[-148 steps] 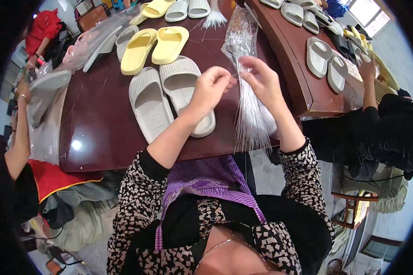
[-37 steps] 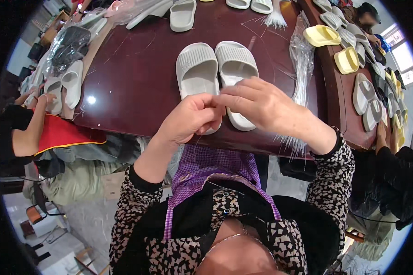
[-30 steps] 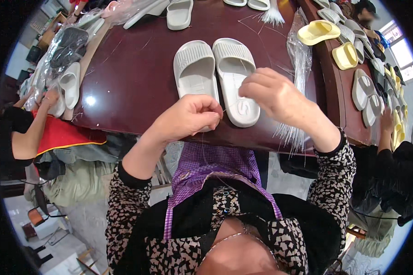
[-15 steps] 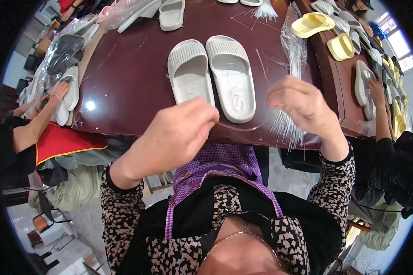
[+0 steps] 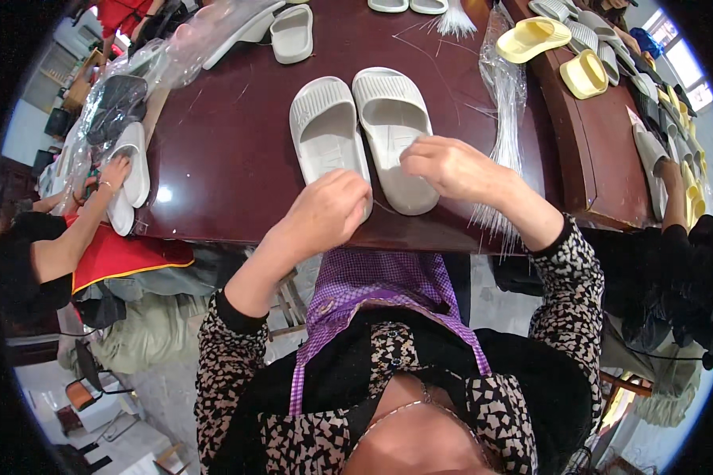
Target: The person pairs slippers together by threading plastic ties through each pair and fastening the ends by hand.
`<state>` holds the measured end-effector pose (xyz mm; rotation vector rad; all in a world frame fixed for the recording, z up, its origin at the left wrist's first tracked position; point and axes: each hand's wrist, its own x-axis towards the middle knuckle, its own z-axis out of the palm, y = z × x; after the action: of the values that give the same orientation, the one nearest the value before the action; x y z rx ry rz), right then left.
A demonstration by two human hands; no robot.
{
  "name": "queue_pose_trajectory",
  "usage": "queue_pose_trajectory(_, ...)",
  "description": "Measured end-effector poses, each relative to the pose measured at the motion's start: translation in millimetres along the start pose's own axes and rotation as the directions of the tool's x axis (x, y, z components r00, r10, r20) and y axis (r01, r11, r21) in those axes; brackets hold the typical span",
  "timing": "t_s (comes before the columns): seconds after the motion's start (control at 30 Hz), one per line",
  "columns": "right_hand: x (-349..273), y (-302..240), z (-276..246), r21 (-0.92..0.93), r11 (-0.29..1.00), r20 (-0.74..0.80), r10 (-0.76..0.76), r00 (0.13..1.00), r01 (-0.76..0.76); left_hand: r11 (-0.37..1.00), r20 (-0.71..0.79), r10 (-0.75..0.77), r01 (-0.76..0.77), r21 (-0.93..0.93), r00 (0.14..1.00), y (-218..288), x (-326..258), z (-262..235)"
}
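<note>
A pair of light grey slides lies side by side on the dark red table (image 5: 222, 150), the left slide (image 5: 322, 119) and the right slide (image 5: 388, 87) with toes pointing away from me. My left hand (image 5: 325, 214) is closed in a pinch over the heel of the left slide. Over the footbed of the right slide, my right hand (image 5: 455, 168) also pinches, fingertips turned inward. A thin clear plastic strand runs between my hands, though it hardly shows against the slides. Close to my right forearm lies a bundle of white plastic strands (image 5: 505, 150), partly in a clear bag.
More grey slides, one of them a single slide (image 5: 291, 36), lie at the far edge. Yellow slides (image 5: 533, 39) rest on a raised ledge (image 5: 582, 150) at right. Co-workers' hands handle slides on both sides, including a hand (image 5: 115, 170) at left.
My right hand has moved left and come down over the right slide, nearer my left hand. My left hand stays pinched, slightly lower. The strand's loop between them is less visible.
</note>
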<state>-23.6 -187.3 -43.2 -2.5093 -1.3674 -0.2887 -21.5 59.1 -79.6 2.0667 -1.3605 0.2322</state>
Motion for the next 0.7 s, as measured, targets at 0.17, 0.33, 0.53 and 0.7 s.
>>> queue_pose_trajectory(0.17,15.9,28.5,7.5,-0.168,0.985,0.044,0.037,0.998,-0.029,0.967,-0.163,-0.046,0.085,0.240,0.985,-16.7,11.1,9.2)
queue_pose_trajectory(0.33,15.1,33.8,13.9,-0.235,0.969,0.025,0.084,0.996,-0.076,0.915,-0.203,-0.158,0.220,0.338,0.966,11.6,7.6,5.7)
queue_pose_trajectory(0.53,10.4,24.9,5.4,-0.175,0.979,0.057,0.113,0.992,-0.101,0.926,-0.138,-0.185,0.219,0.307,0.973,43.0,-3.4,4.6)
queue_pose_trajectory(0.7,11.0,23.1,1.4,-0.181,0.979,0.067,0.110,0.992,-0.097,0.876,-0.140,-0.167,0.212,0.433,0.976,48.6,-1.9,6.3)
